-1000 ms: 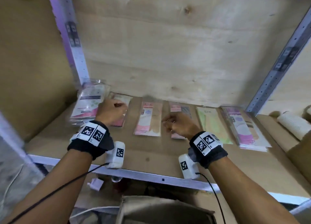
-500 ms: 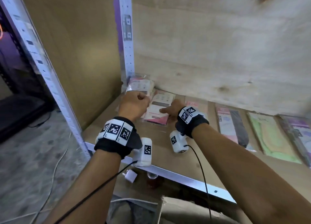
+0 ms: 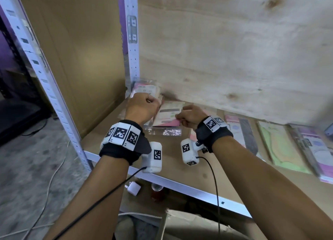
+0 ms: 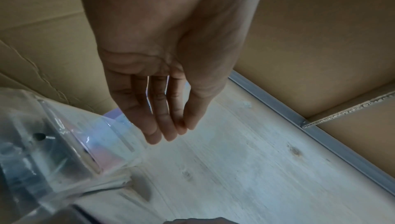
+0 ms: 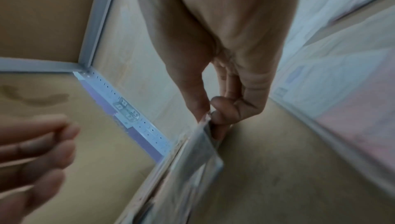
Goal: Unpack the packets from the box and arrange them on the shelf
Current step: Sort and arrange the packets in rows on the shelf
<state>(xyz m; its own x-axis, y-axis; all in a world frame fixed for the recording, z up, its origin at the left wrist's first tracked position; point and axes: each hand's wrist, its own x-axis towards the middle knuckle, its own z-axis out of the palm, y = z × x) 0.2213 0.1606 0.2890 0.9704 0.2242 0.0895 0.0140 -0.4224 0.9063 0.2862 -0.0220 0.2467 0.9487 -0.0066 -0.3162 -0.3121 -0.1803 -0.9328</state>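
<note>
On the brown shelf board (image 3: 171, 160), a pink-and-white packet (image 3: 168, 116) in clear plastic lies near the back left corner. My right hand (image 3: 187, 116) pinches its right edge between thumb and forefinger; the right wrist view shows that pinch (image 5: 210, 114) on the packet's (image 5: 192, 160) raised edge. My left hand (image 3: 144, 105) hovers over a stack of clear-wrapped packets (image 3: 144, 87) in the corner. In the left wrist view, its fingers (image 4: 162, 131) hang loosely together and hold nothing, with the stack (image 4: 64, 143) beside them.
More flat packets lie in a row to the right: a dark one (image 3: 246, 133), a green one (image 3: 281, 146), a purple one (image 3: 313, 149). A white upright post (image 3: 132, 41) stands at the corner. The cardboard box (image 3: 189, 227) sits below the shelf's front rail (image 3: 180, 185).
My right hand has moved left along the row to the packet beside the corner stack and pinched its edge. My left hand stays by the corner stack. The view has swung left.
</note>
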